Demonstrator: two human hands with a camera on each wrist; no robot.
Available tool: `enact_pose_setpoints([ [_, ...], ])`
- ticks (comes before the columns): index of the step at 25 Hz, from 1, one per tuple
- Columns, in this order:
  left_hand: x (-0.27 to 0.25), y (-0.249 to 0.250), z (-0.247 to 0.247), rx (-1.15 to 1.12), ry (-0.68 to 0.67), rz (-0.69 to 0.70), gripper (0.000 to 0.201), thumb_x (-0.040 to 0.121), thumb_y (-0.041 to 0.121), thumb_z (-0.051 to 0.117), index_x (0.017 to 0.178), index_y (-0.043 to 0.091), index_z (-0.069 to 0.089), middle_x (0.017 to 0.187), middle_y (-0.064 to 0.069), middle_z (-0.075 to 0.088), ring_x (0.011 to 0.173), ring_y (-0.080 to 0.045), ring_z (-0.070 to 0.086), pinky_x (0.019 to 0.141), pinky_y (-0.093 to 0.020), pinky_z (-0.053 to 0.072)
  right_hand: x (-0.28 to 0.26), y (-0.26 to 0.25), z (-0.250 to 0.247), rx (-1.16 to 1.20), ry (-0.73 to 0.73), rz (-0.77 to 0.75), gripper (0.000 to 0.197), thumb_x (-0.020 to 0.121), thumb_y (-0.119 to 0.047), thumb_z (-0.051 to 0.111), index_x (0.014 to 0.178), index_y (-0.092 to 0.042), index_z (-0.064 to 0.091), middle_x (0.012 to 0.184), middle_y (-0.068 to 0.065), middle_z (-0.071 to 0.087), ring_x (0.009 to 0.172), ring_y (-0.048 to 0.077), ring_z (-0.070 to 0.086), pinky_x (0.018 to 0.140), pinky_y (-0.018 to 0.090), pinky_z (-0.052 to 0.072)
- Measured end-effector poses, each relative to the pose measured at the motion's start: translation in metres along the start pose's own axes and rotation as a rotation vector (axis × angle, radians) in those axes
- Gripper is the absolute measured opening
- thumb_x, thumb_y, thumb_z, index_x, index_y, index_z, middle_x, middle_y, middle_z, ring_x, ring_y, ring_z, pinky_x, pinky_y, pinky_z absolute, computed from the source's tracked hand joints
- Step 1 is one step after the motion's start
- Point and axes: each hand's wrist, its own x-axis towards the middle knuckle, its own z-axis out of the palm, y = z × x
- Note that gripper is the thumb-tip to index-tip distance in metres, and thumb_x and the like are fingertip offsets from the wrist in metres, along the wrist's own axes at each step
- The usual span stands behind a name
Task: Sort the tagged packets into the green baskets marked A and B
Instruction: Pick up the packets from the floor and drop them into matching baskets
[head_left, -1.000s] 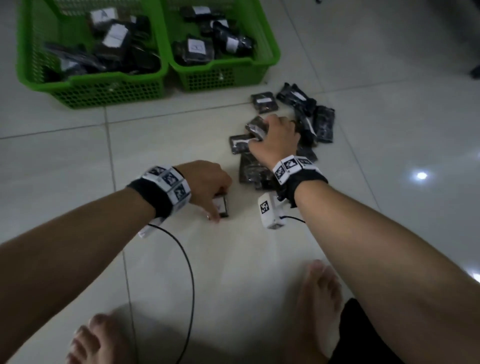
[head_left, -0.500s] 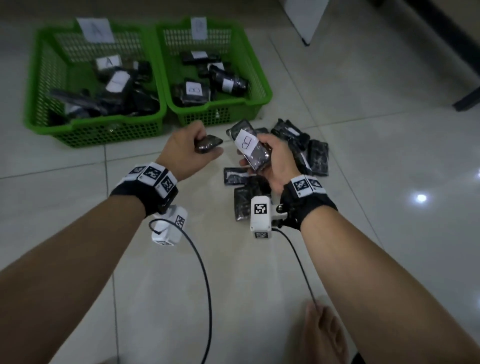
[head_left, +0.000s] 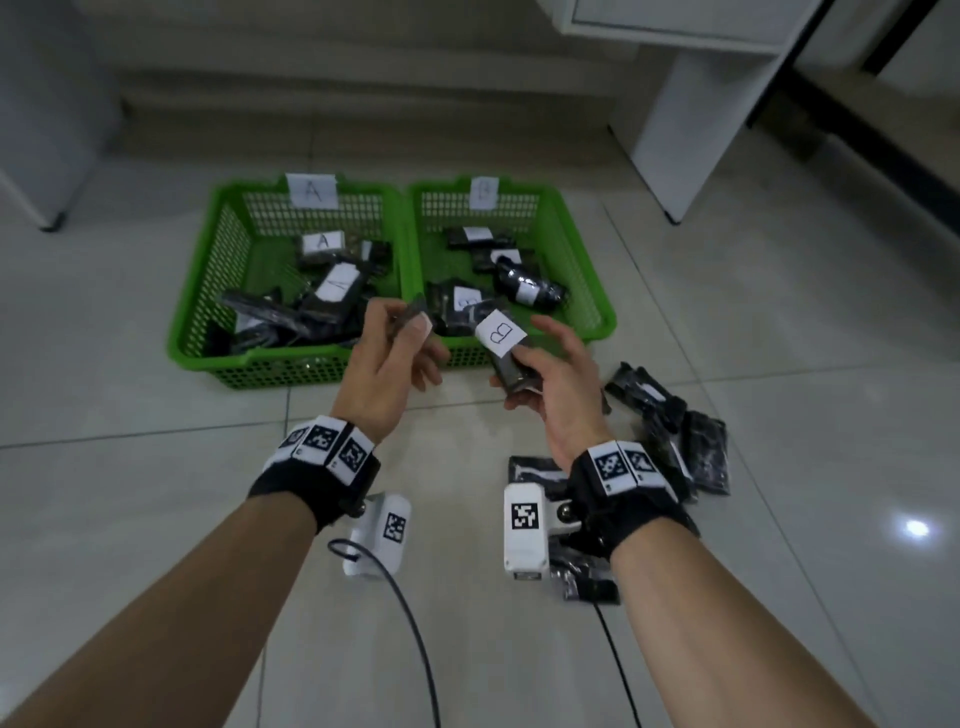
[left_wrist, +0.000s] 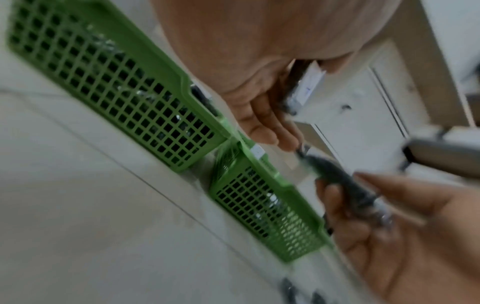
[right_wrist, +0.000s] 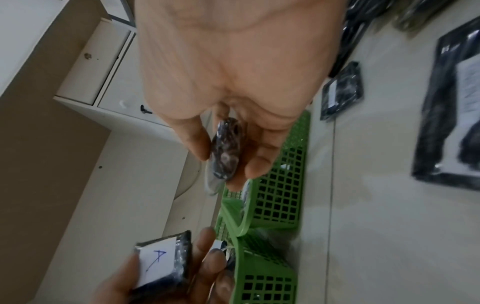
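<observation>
Two green baskets stand side by side on the tiled floor: basket A (head_left: 203, 291) on the left, basket B (head_left: 589, 280) on the right, each holding several dark tagged packets. My left hand (head_left: 410, 327) pinches a small dark packet (head_left: 408, 318) in front of the two baskets; the right wrist view shows its tag reads A (right_wrist: 155, 261). My right hand (head_left: 524, 353) grips a dark packet with a white B tag (head_left: 500, 335), just before basket B's front wall. Several loose packets (head_left: 675, 436) lie on the floor by my right wrist.
A white cabinet (head_left: 680, 114) stands behind and right of the baskets, a grey unit (head_left: 47, 114) at the far left. Black cables (head_left: 415, 639) trail from the wrist cameras across the tiles.
Both hands rose from the floor, each with a packet, and moved forward to the baskets' front. The head view tilted up, showing both baskets whole.
</observation>
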Motion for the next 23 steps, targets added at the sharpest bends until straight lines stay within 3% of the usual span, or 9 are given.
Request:
enact_pose_setpoints([
  [2,0.010,0.002,-0.006,-0.185,0.086,-0.144,0.030,0.104,0.034,0.043,0.102,0.004,0.049,0.078,-0.019,0.067,0.058,-0.032,0.059,0.048,-0.036,0.041,0.013,-0.001,0.011,-0.115,0.010,-0.110,0.042,0.087,-0.005,0.074,0.123,-0.025,0.067,0.109,0.009,0.076,0.094,0.028,0.072,0.067,0.037,0.060],
  [4,0.022,-0.001,-0.019,-0.078,0.124,-0.181,0.032,0.103,0.036,0.047,0.098,0.006,0.057,0.075,-0.012,0.065,0.062,-0.027,0.060,0.050,-0.034,0.041,0.030,-0.004,0.021,-0.240,0.019,-0.179,0.058,0.081,-0.002,0.079,0.132,-0.026,0.065,0.124,0.000,0.070,0.112,0.016,0.067,0.095,0.036,0.057],
  [6,0.039,-0.006,-0.035,0.101,0.144,-0.130,0.024,0.101,0.036,0.052,0.100,0.015,0.065,0.076,-0.002,0.066,0.065,-0.020,0.060,0.060,-0.034,0.045,0.048,-0.008,0.030,-0.388,0.028,-0.226,0.070,0.077,0.000,0.080,0.140,-0.024,0.059,0.134,-0.002,0.063,0.121,0.013,0.060,0.107,0.034,0.049],
  [9,0.067,-0.006,-0.060,0.272,0.281,-0.055,0.017,0.099,0.021,0.054,0.115,0.026,0.056,0.089,0.002,0.070,0.073,-0.019,0.065,0.064,-0.031,0.051,0.078,-0.006,0.042,-0.640,0.050,-0.304,0.069,0.079,-0.013,0.083,0.143,-0.024,0.057,0.138,0.002,0.058,0.124,0.016,0.058,0.111,0.037,0.046],
  [12,0.089,-0.006,-0.083,0.482,0.376,0.035,0.020,0.098,0.014,0.047,0.110,0.024,0.059,0.102,-0.005,0.070,0.082,-0.022,0.067,0.073,-0.038,0.056,0.098,0.008,0.053,-0.862,0.074,-0.396,0.062,0.083,-0.031,0.081,0.140,-0.022,0.059,0.132,0.004,0.065,0.122,0.022,0.059,0.108,0.043,0.047],
  [14,0.103,-0.014,-0.094,0.643,0.358,0.006,0.027,0.098,0.020,0.046,0.120,0.023,0.060,0.115,-0.010,0.067,0.097,-0.029,0.065,0.085,-0.041,0.053,0.107,0.017,0.056,-1.125,0.122,-0.437,0.055,0.093,-0.047,0.064,0.138,-0.017,0.057,0.126,0.005,0.067,0.122,0.026,0.057,0.106,0.047,0.044],
  [16,0.111,-0.022,-0.097,0.937,0.265,-0.173,0.039,0.098,0.033,0.043,0.134,0.023,0.053,0.129,-0.016,0.061,0.121,-0.038,0.051,0.102,-0.049,0.037,0.107,0.023,0.057,-1.336,0.186,-0.425,0.058,0.101,-0.054,0.043,0.139,-0.011,0.051,0.132,0.008,0.064,0.128,0.031,0.049,0.109,0.049,0.036],
  [19,0.108,-0.030,-0.094,1.245,0.104,-0.421,0.057,0.097,0.052,0.026,0.141,0.020,0.045,0.142,-0.020,0.051,0.131,-0.039,0.037,0.110,-0.054,0.021,0.105,0.026,0.057,-1.442,0.204,-0.408,0.069,0.103,-0.054,0.030,0.147,-0.002,0.040,0.144,0.015,0.054,0.136,0.034,0.040,0.115,0.050,0.026],
  [23,0.098,-0.025,-0.080,1.294,0.136,-0.342,0.067,0.095,0.059,0.021,0.140,0.016,0.043,0.150,-0.021,0.040,0.140,-0.039,0.027,0.113,-0.059,0.017,0.092,0.023,0.045,-1.379,0.318,-0.432,0.074,0.100,-0.055,0.034,0.150,0.000,0.036,0.149,0.019,0.044,0.141,0.037,0.033,0.124,0.052,0.012],
])
